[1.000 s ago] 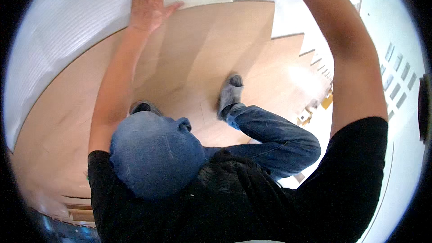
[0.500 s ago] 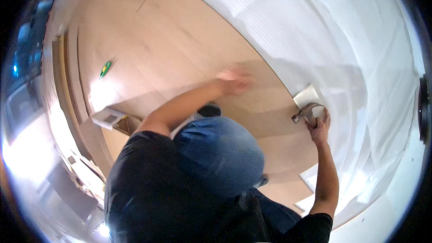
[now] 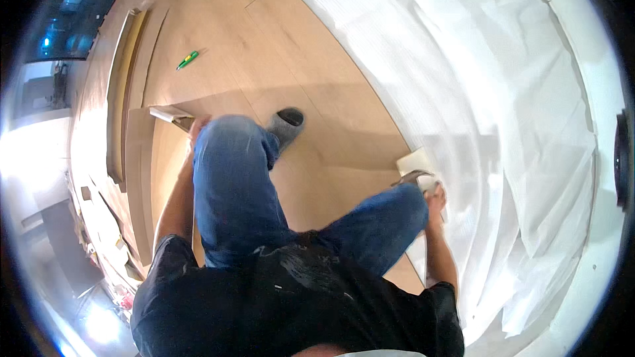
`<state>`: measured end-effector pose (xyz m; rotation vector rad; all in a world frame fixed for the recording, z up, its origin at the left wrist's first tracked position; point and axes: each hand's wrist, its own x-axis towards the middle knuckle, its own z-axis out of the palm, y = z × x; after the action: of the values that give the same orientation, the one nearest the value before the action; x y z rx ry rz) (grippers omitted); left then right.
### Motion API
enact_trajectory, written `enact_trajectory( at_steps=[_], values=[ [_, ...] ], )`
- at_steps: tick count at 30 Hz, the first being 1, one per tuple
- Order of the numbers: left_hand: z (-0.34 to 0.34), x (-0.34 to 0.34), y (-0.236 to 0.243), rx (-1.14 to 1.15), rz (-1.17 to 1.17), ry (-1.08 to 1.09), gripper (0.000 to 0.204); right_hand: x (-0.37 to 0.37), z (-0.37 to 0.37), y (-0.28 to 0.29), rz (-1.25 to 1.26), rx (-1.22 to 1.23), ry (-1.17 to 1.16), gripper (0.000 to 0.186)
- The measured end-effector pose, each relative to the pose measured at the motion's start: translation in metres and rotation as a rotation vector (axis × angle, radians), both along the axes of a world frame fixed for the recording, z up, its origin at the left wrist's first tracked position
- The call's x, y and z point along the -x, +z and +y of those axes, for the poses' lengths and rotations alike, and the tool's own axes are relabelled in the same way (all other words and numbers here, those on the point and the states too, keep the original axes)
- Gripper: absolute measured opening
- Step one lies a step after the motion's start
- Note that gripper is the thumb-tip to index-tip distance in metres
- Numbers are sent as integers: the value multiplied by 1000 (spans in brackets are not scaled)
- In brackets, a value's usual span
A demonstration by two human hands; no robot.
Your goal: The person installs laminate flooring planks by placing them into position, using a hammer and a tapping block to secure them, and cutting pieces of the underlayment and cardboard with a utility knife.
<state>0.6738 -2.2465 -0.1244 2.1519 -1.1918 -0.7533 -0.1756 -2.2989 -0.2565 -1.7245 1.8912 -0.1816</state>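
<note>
My right hand (image 3: 435,201) is closed round the handle of a claw hammer (image 3: 415,176), low over the white underlay. The hammer's head lies close to a pale flat block (image 3: 415,160) at the edge of the laid wood-look flooring (image 3: 317,86). My right knee partly covers the hammer. On the left, my left hand (image 3: 197,127) is down beside my other knee, at the end of a long cardboard box (image 3: 172,116) with a whitish end. The knee and blur hide its fingers, so its grip cannot be made out.
A green and yellow utility knife (image 3: 188,60) lies on the flooring ahead. Long cardboard packaging (image 3: 126,92) stretches along the left. Wrinkled white sheeting (image 3: 516,125) covers the right side up to a pale wall. My foot in a grey sock (image 3: 287,124) rests on the boards.
My left hand has swung from over the middle of the floor to the box at the left. My legs have spread into a crouch, and the right hand still holds the hammer near the block.
</note>
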Motion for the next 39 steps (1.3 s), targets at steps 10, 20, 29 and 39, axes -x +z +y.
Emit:
enact_trajectory(
  at_steps=[10,20,29,39],
  values=[
    [-127,207,199,194,104,-65,39,-23,191,-8,164,-232,-11,81],
    [-213,526,40,-267,-152,-950,38,-38,201,35,-38,6,-388,78],
    [-64,667,-89,-229,-564,-2018,49,-9,223,46,243,-90,-1026,45],
    [-43,660,-106,-299,-814,-2067,44,-37,207,22,87,-252,-1157,50]
  ],
)
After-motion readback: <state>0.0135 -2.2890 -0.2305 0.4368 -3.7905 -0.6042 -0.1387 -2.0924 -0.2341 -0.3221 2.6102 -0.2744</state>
